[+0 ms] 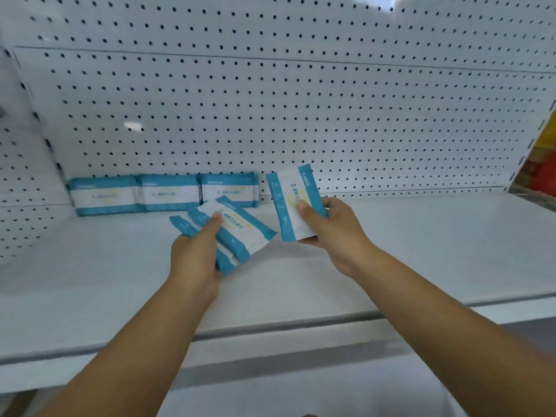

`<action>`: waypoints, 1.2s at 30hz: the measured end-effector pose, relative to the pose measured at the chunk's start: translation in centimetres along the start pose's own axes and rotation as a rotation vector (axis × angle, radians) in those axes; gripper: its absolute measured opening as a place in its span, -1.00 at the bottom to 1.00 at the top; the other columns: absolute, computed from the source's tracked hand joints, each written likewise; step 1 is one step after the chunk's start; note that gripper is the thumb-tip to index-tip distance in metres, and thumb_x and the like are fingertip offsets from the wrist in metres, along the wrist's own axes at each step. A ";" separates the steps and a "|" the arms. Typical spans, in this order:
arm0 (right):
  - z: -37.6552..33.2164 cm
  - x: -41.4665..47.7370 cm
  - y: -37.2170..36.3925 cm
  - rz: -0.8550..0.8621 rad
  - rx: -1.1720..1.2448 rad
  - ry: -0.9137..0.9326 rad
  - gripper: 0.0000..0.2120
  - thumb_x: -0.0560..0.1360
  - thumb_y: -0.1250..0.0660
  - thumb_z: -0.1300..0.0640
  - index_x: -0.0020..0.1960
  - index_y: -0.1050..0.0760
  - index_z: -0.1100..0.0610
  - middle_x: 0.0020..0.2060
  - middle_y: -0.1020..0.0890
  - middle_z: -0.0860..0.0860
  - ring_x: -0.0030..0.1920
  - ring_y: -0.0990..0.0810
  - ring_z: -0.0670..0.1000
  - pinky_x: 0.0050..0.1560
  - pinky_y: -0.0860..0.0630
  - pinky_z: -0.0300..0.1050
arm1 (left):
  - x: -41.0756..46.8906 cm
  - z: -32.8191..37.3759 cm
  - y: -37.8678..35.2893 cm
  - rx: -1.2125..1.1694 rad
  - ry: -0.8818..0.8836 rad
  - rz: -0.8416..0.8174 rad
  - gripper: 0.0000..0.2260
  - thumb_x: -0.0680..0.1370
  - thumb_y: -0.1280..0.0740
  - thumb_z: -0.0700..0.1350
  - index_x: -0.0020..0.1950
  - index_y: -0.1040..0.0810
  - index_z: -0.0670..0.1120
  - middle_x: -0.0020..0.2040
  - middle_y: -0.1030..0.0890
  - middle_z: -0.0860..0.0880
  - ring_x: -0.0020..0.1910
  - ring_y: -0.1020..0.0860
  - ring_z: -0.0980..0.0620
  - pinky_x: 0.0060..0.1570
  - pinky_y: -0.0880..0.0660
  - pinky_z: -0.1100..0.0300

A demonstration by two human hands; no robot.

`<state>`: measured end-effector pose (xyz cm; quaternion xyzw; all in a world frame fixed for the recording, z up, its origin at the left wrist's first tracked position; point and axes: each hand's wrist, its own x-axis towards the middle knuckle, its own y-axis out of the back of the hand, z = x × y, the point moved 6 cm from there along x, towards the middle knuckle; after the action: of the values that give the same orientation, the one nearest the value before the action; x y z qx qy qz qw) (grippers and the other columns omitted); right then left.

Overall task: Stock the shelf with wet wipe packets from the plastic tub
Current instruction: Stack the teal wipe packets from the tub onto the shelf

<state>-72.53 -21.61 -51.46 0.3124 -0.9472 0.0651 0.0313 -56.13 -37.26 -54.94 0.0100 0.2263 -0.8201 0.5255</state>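
Three blue-and-white wet wipe packets [168, 192] stand in a row on edge against the pegboard at the back left of the white shelf [421, 251]. My left hand [195, 257] grips a small fanned stack of the same packets [237, 233] above the shelf, thumb on top. My right hand [328, 230] pinches a single packet [290, 203], held upright just right of the row and above the shelf. The plastic tub is out of view.
A white pegboard back wall [301, 115] and a pegboard side panel [21, 176] at the left enclose the shelf. Red and yellow goods [538, 170] show past the shelf's right end. The shelf's front edge [270, 329] runs below my forearms.
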 end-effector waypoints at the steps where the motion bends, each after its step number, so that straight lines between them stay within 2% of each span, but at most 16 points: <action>1: 0.3 0.5 -1.2 0.009 -0.012 0.017 -0.67 0.56 -0.41 0.07 0.23 -0.44 0.19 0.12 -0.66 0.09 0.03 -0.71 0.04 -0.18 -0.67 -0.10 | 1.0 0.6 1.0 0.030 -0.036 0.055 -0.80 0.52 -0.51 -0.05 0.09 -0.59 -0.04 0.01 -0.70 -0.02 -0.03 -0.69 -0.03 0.04 -0.63 -0.01; 4: 1.0 2.0 -4.3 0.031 -0.052 0.081 -0.73 0.54 -0.45 0.08 0.16 -0.48 0.13 0.05 -0.66 0.05 -0.02 -0.71 0.04 -0.23 -0.68 -0.06 | 3.2 2.9 3.3 0.030 -0.160 0.220 -0.69 0.52 -0.51 -0.06 0.19 -0.51 -0.06 0.03 -0.63 0.02 -0.05 -0.62 0.03 0.02 -0.58 0.08; 7: 1.6 4.2 -6.7 0.033 -0.162 0.148 -0.83 0.52 -0.47 0.07 0.06 -0.53 0.01 -0.01 -0.64 0.01 -0.01 -0.69 0.06 -0.15 -0.70 0.05 | 5.4 5.0 4.8 -0.024 -0.261 0.328 -0.59 0.55 -0.47 -0.06 0.34 -0.43 -0.05 0.10 -0.55 0.05 0.01 -0.57 0.03 0.00 -0.49 0.17; 8: 1.7 5.1 -7.5 0.031 -0.211 0.186 -0.85 0.53 -0.46 0.06 0.05 -0.54 -0.03 -0.02 -0.64 0.00 -0.01 -0.68 0.05 -0.10 -0.69 0.03 | 6.1 5.4 5.1 -0.053 -0.280 0.349 -0.56 0.56 -0.47 -0.07 0.38 -0.41 -0.05 0.13 -0.54 0.05 0.04 -0.56 0.04 0.02 -0.49 0.18; 10: 1.5 7.0 -8.9 0.013 -0.316 0.284 -0.86 0.53 -0.45 0.10 0.07 -0.57 0.00 -0.02 -0.66 -0.03 -0.02 -0.65 0.01 -0.07 -0.63 -0.17 | 7.5 5.7 5.7 -0.126 -0.303 0.376 -0.53 0.55 -0.48 -0.07 0.41 -0.40 -0.06 0.19 -0.55 0.03 0.07 -0.55 0.06 0.07 -0.51 0.18; 12: 1.4 8.8 -10.5 -0.036 -0.411 0.357 -0.82 0.53 -0.45 0.15 0.12 -0.58 0.05 0.00 -0.66 -0.06 -0.03 -0.62 -0.05 -0.14 -0.51 -0.38 | 8.5 5.5 6.2 -0.165 -0.332 0.389 -0.53 0.54 -0.49 -0.06 0.40 -0.42 -0.04 0.21 -0.57 0.05 0.08 -0.57 0.09 0.05 -0.53 0.21; 14: 1.6 10.4 -11.6 -0.072 -0.480 0.376 -0.76 0.52 -0.46 0.17 0.16 -0.55 0.04 0.02 -0.62 -0.09 -0.03 -0.58 -0.13 -0.11 -0.49 -0.41 | 9.2 5.2 6.6 -0.206 -0.350 0.378 -0.53 0.53 -0.50 -0.06 0.40 -0.44 -0.01 0.18 -0.58 0.09 0.07 -0.59 0.12 -0.06 -0.53 0.29; 16: 2.0 11.8 -12.2 -0.077 -0.537 0.376 -0.74 0.51 -0.48 0.18 0.14 -0.50 0.01 -0.02 -0.58 -0.10 -0.06 -0.56 -0.18 -0.08 -0.53 -0.29 | 9.8 5.0 6.8 -0.246 -0.355 0.371 -0.54 0.54 -0.50 -0.08 0.40 -0.46 -0.01 0.16 -0.60 0.10 0.01 -0.61 0.17 -0.16 -0.53 0.36; 18: 2.3 13.0 -12.5 -0.086 -0.611 0.383 -0.75 0.50 -0.48 0.19 0.09 -0.48 0.00 -0.07 -0.55 -0.17 -0.07 -0.54 -0.19 -0.09 -0.52 -0.27 | 10.2 5.0 7.0 -0.284 -0.352 0.375 -0.56 0.54 -0.49 -0.10 0.38 -0.47 0.00 0.10 -0.61 0.13 -0.05 -0.60 0.25 -0.16 -0.56 0.35; 21: 2.8 14.3 -12.5 -0.073 -0.674 0.441 -0.76 0.46 -0.51 0.21 0.06 -0.56 0.01 -0.01 -0.54 -0.14 -0.02 -0.51 -0.12 -0.04 -0.36 -0.52 | 10.8 4.7 7.3 -0.333 -0.322 0.373 -0.63 0.54 -0.50 -0.12 0.30 -0.50 0.02 0.07 -0.63 0.16 -0.02 -0.63 0.23 -0.01 -0.63 0.20; 23: 3.4 14.8 -12.4 -0.026 -0.666 0.485 -0.75 0.44 -0.54 0.21 0.08 -0.62 0.05 0.06 -0.48 -0.11 0.06 -0.47 -0.16 0.02 -0.28 -0.60 | 11.2 4.5 7.4 -0.371 -0.286 0.368 -0.66 0.53 -0.50 -0.10 0.26 -0.52 0.07 0.07 -0.64 0.16 0.00 -0.65 0.17 -0.01 -0.63 0.15; 26: 3.9 15.3 -12.0 0.053 -0.665 0.557 -0.75 0.41 -0.57 0.17 0.07 -0.68 0.03 0.05 -0.39 -0.14 0.08 -0.42 -0.18 0.06 -0.29 -0.53 | 11.6 4.4 7.3 -0.386 -0.248 0.370 -0.64 0.52 -0.52 -0.07 0.27 -0.52 0.11 0.10 -0.65 0.15 0.04 -0.66 0.13 0.02 -0.63 0.09; 32: 3.6 16.2 -12.0 0.097 -0.764 0.680 -0.64 0.36 -0.60 0.15 0.14 -0.69 0.00 0.03 -0.40 -0.12 0.09 -0.39 -0.06 0.19 -0.41 -0.16 | 11.9 4.2 6.9 -0.334 -0.228 0.354 -0.58 0.50 -0.52 -0.02 0.32 -0.49 0.10 0.17 -0.63 0.12 0.10 -0.64 0.08 0.13 -0.62 0.00; 34: 3.6 16.0 -12.1 0.112 -0.812 0.719 -0.58 0.36 -0.60 0.12 0.20 -0.66 -0.04 0.07 -0.41 -0.13 0.14 -0.36 -0.06 0.26 -0.39 -0.03 | 12.1 4.2 6.8 -0.325 -0.235 0.340 -0.57 0.50 -0.52 -0.02 0.33 -0.49 0.10 0.18 -0.63 0.11 0.11 -0.64 0.07 0.14 -0.62 -0.02; 36: 3.2 15.4 -12.2 0.126 -0.854 0.756 -0.53 0.36 -0.60 0.09 0.25 -0.61 -0.05 0.14 -0.44 -0.09 0.19 -0.33 -0.05 0.28 -0.30 -0.05 | 12.3 4.2 6.7 -0.318 -0.240 0.325 -0.56 0.49 -0.53 -0.03 0.33 -0.51 0.09 0.17 -0.64 0.09 0.11 -0.65 0.05 0.14 -0.62 -0.04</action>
<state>-77.71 -40.85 -51.84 0.1700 -0.8291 -0.2145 0.4875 -54.87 -51.71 -56.73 -0.1341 0.2838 -0.6743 0.6684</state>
